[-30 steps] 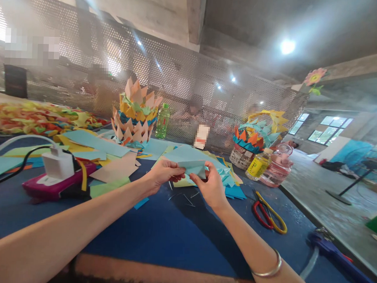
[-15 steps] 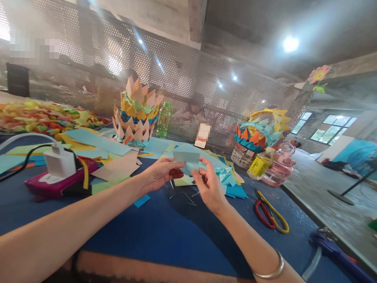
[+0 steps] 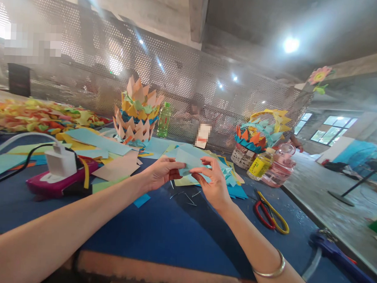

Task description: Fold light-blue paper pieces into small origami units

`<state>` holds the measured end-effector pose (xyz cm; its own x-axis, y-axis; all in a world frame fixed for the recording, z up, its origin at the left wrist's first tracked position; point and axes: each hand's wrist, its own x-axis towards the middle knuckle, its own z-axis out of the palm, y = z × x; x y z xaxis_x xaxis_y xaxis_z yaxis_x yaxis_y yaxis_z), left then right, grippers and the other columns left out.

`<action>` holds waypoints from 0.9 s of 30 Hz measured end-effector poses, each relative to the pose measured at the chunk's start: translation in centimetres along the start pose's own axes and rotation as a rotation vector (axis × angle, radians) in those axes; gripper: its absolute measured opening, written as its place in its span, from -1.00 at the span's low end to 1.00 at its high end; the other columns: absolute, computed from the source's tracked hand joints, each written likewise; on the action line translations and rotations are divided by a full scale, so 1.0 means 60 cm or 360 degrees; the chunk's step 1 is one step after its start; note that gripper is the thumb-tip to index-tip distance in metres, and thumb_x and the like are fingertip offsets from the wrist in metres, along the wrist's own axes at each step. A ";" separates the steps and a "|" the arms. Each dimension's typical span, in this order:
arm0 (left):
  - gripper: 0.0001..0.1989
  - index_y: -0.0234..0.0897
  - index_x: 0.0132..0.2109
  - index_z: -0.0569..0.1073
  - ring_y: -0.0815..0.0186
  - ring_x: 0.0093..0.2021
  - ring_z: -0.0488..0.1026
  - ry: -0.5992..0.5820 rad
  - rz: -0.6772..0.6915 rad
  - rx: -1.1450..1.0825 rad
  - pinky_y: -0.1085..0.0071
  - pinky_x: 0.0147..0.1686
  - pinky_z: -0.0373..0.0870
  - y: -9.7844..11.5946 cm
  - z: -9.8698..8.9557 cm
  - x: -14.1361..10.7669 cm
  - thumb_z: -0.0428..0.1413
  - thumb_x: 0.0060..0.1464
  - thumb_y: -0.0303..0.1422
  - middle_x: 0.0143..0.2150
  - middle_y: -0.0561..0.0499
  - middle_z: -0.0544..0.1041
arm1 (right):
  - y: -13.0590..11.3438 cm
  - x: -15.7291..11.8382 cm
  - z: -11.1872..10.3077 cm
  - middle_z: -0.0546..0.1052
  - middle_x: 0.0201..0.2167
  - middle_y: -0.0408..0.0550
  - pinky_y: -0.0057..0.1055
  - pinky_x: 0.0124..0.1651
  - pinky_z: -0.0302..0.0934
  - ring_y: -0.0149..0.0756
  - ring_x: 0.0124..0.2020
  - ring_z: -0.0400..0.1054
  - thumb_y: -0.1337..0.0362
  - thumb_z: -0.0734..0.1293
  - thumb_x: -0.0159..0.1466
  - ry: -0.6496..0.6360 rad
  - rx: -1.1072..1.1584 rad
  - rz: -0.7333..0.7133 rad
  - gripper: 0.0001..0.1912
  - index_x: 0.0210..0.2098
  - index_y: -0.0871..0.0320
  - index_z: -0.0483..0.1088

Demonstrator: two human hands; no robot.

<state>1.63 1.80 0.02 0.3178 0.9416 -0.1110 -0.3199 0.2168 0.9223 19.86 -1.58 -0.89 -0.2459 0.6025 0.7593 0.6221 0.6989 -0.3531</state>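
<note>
Paper [image 3: 188,159] — between both hands [image 3: 192,174]

The blue table [image 3: 142,239] bears scattered paper sheets [image 3: 116,166], scissors [image 3: 271,212], bottles [image 3: 260,164], paper baskets [image 3: 135,129], a power strip [image 3: 59,180] and a glue gun [image 3: 336,250].

Grey concrete walls, bright windows [image 3: 334,129] and a ceiling light [image 3: 291,45] surround perforated panels [image 3: 175,71].

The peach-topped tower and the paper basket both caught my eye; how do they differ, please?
The peach-topped tower peaks in peach points; the paper basket has a looped yellow top. The tower's lower band has peach points, the basket's front band orange. Both have pointed paper.
</note>
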 end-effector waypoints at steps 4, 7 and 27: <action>-0.84 -0.36 -0.46 0.48 0.43 -0.47 0.46 -0.0063 -0.0025 0.0038 0.49 -0.33 0.43 -0.001 0.003 -0.004 0.30 -0.24 -0.42 -0.49 0.05 0.53 | 0.000 -0.002 0.004 0.30 -0.13 -0.03 -0.21 -0.02 0.18 -0.24 -0.09 0.24 0.26 0.30 0.19 -0.0031 -0.0013 0.0025 -0.90 -0.35 0.03 0.47; -0.84 -0.37 -0.45 0.49 0.40 -0.43 0.47 -0.0121 0.0014 0.0073 0.47 -0.28 0.43 -0.001 0.007 -0.010 0.31 -0.24 -0.41 -0.49 0.04 0.53 | -0.003 -0.002 0.006 0.32 -0.16 0.01 -0.24 -0.10 0.23 -0.20 -0.09 0.26 0.22 0.32 0.16 -0.0017 0.0004 0.0176 -0.91 -0.36 0.09 0.43; -0.89 -0.34 -0.50 0.50 0.45 -0.44 0.43 -0.0238 0.0189 0.0031 0.46 -0.26 0.41 -0.005 0.021 -0.020 0.30 -0.25 -0.47 -0.52 0.10 0.50 | -0.022 -0.003 0.011 0.45 -0.48 -0.13 -0.44 -0.40 0.22 -0.39 -0.49 0.33 0.16 0.29 0.12 0.0010 0.0389 0.0678 -0.81 -0.48 0.16 0.30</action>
<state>2.47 0.27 0.36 0.4086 0.9111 0.0540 -0.3461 0.0999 0.9329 18.59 -2.36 -0.92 -0.0027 0.8527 0.5224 0.4735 0.4612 -0.7504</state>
